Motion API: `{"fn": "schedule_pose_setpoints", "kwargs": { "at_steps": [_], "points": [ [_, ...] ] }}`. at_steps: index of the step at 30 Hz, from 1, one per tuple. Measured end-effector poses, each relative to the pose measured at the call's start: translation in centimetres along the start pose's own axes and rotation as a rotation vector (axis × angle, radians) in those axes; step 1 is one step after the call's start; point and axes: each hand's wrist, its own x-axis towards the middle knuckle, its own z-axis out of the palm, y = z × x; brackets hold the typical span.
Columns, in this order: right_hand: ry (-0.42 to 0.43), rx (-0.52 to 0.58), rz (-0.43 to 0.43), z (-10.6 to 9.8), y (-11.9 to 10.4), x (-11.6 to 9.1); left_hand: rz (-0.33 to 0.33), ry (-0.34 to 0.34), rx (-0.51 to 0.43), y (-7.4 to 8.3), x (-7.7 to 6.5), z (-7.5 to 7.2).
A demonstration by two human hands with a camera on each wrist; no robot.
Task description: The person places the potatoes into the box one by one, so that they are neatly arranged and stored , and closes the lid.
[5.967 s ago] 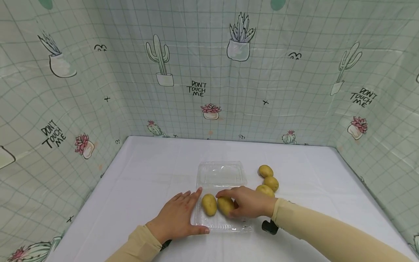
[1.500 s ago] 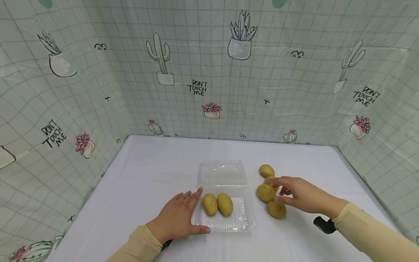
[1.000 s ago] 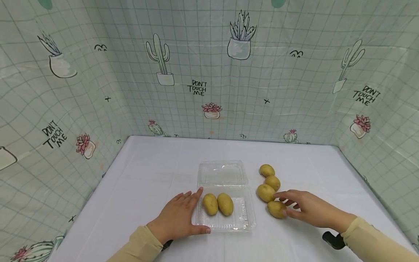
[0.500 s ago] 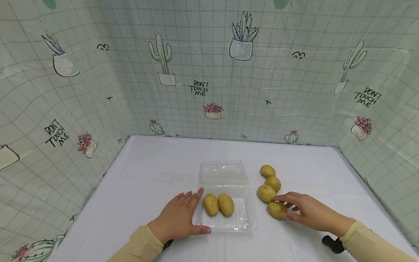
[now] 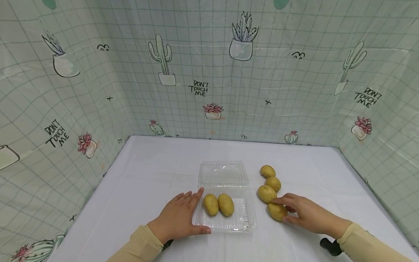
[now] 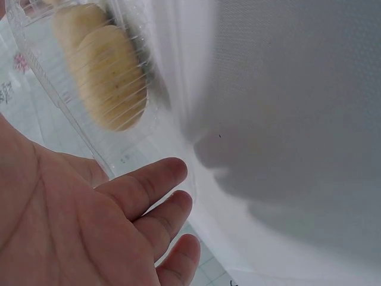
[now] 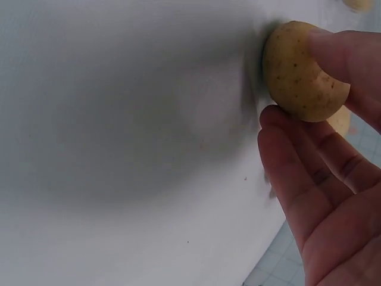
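My right hand (image 5: 306, 214) has its thumb and fingers around the nearest loose potato (image 5: 276, 212); in the right wrist view the thumb presses one side of this potato (image 7: 297, 71) and the fingers meet the other. My left hand (image 5: 178, 217) is spread at the left edge of a clear plastic clamshell box (image 5: 243, 214), thumb along its front corner. Two potatoes, a left one (image 5: 211, 204) and a right one (image 5: 226, 204), lie side by side in the box's base. Through the clear wall, the left wrist view shows a potato (image 6: 113, 80) beyond the fingers.
Behind the base, the box's clear lid (image 5: 223, 174) lies folded back. Right of the box, three more potatoes run away from me: a near one (image 5: 266, 193), a middle one (image 5: 273, 183) and a far one (image 5: 267, 171). A patterned curtain (image 5: 209, 72) surrounds the white table (image 5: 157, 163).
Earlier, my right hand let go of the second potato in the box and moved right to the loose ones. It has now closed on the nearest, turning it slightly. My left hand has stayed put.
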Motion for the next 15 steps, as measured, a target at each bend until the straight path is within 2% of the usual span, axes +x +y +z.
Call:
{"fn": "schedule_pose_setpoints", "kwargs": {
  "at_steps": [8,15],
  "points": [
    [-0.014,0.026,-0.016,0.27,-0.18,-0.01,0.001,-0.005,0.012,-0.01,0.03,-0.05],
    [-0.065,0.052,-0.019,0.23,-0.28,0.2,-0.001,-0.014,0.005,-0.01,0.01,-0.14]
  ]
}}
